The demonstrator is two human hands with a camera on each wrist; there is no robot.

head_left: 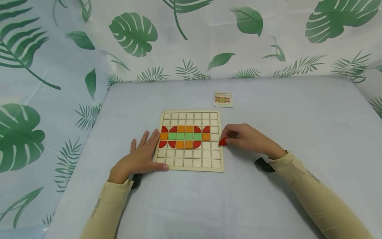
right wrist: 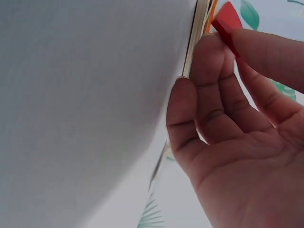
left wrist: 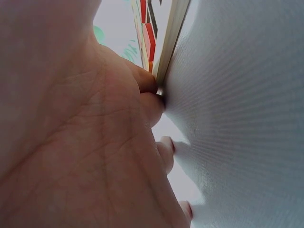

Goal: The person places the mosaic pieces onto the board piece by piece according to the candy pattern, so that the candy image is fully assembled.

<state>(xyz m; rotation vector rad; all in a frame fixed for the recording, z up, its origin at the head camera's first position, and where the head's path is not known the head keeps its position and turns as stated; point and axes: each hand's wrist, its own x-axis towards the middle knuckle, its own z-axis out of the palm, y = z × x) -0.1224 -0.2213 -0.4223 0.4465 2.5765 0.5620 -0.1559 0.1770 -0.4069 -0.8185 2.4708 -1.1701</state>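
A square wooden grid board (head_left: 192,162) lies on the table, with red quarter-round, orange square and green square tiles forming a candy-like pattern across its middle rows. My left hand (head_left: 138,159) rests at the board's left edge, fingers spread and thumb along the near left corner. Just over the board's right edge, my right hand (head_left: 246,137) pinches a red quarter-round tile (head_left: 222,142) between thumb and fingers. In the right wrist view the same red tile (right wrist: 229,21) shows at the fingertips, its rounded piece tilted.
Beyond the board lies a small card (head_left: 223,100) printed with a grid and a similar red, orange and green pattern. A pale cloth covers the table (head_left: 283,106). Leaf-patterned fabric (head_left: 191,39) hangs behind and at the sides.
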